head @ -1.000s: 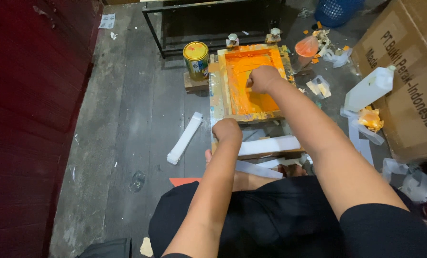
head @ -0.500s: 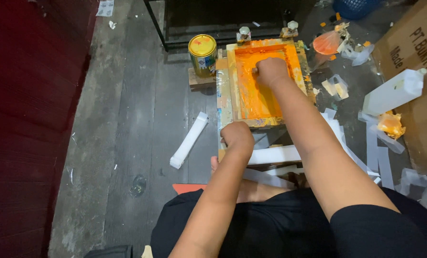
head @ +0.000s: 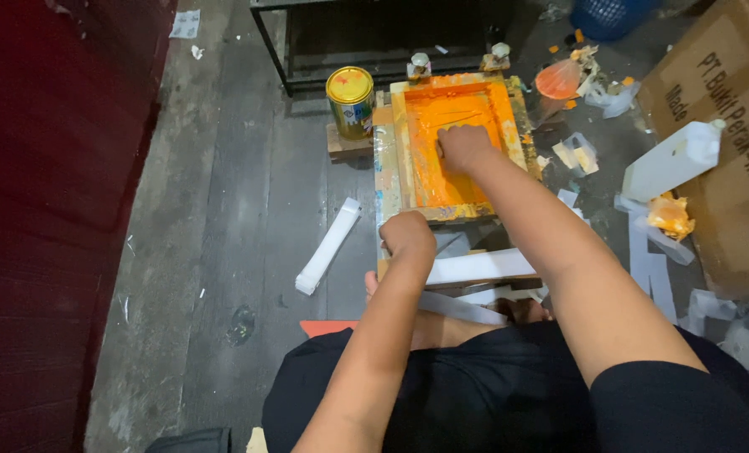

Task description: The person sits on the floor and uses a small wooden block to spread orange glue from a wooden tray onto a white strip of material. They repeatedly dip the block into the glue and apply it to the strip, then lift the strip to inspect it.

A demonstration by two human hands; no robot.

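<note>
Orange ink floods the wooden screen frame (head: 450, 143) on the floor; right hand (head: 462, 147) fisted on a squeegee inside it, left hand (head: 408, 235) clenched on near edge, likely steadying

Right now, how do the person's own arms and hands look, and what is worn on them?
Both arms are bare from the short black sleeves down. The left hand and the right hand wear no gloves, and no watch, ring or band shows. The right sleeve is plain black cloth with no markings; the left sleeve is barely in view at the bottom edge.
</note>
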